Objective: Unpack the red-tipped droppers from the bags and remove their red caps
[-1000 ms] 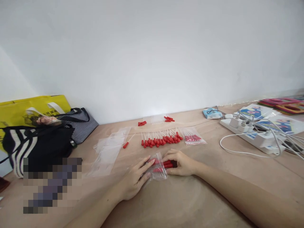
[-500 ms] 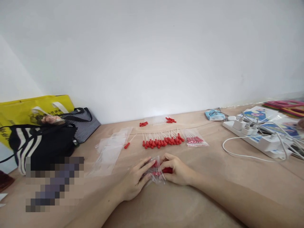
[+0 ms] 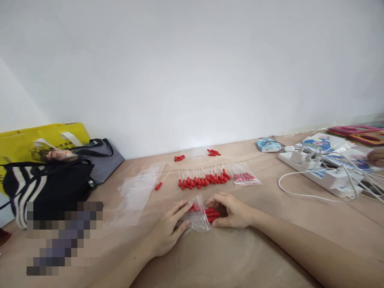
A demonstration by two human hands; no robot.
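Note:
My left hand [image 3: 172,228] is closed on a clear zip-lock bag [image 3: 199,224], its fingers lying over the plastic. Several red-headed sticks [image 3: 212,214] lie partly inside, with red ends poking out of the bag's right side. My right hand [image 3: 232,210] curves around those ends, thumb and fingers apart; whether it touches them I cannot tell. Just beyond, a row of pale sticks with red bulb-shaped heads [image 3: 204,180] lies on the table. A single red-headed stick [image 3: 159,185] rests to its left, beside flat clear bags [image 3: 133,196].
A filled clear bag [image 3: 246,175] lies right of the row. Small red bundles [image 3: 180,158] sit near the wall. A white power strip [image 3: 318,172] with cables and a blue packet [image 3: 268,145] are at right, a black bag [image 3: 54,188] at left. Another person's hand [image 3: 375,157] shows far right.
My right hand's fingers have spread away from the red ends, and more of these show at the bag's side. The bag looks flatter under my left hand. The view has shifted slightly.

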